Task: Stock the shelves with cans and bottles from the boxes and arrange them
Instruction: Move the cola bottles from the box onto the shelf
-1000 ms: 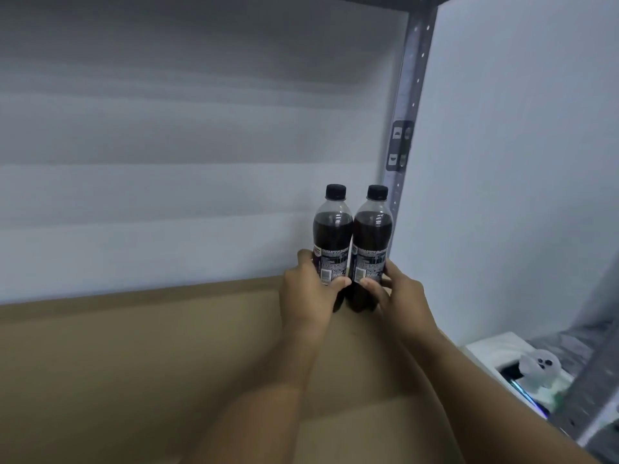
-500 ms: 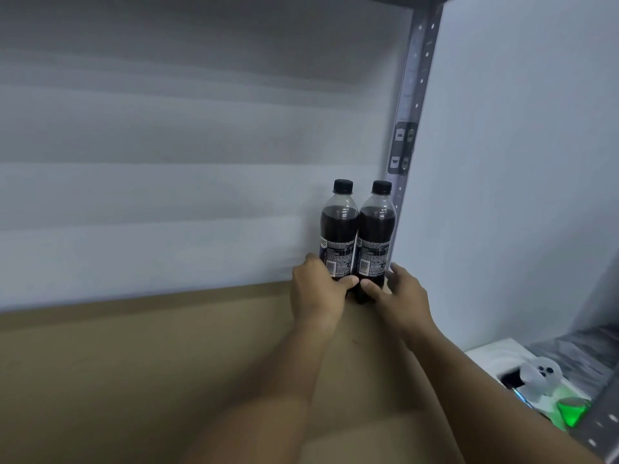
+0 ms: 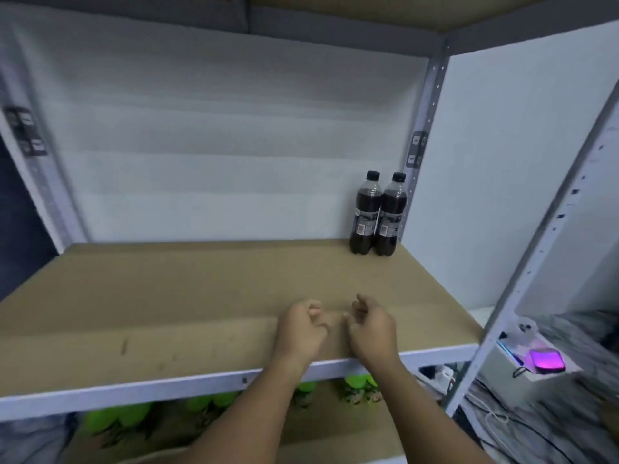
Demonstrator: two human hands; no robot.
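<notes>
My left hand (image 3: 301,329) and right hand (image 3: 370,328) hang loosely curled, empty; two bottles (image 3: 376,214) upright, touching, at 1 o'clock on the shelf (image 3: 167,296).

Dim, soft, blurred, edges warped

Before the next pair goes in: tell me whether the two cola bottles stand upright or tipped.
Upright. Both cola bottles stand on their bases in the shelf's back right corner, black caps up, side by side.
</notes>
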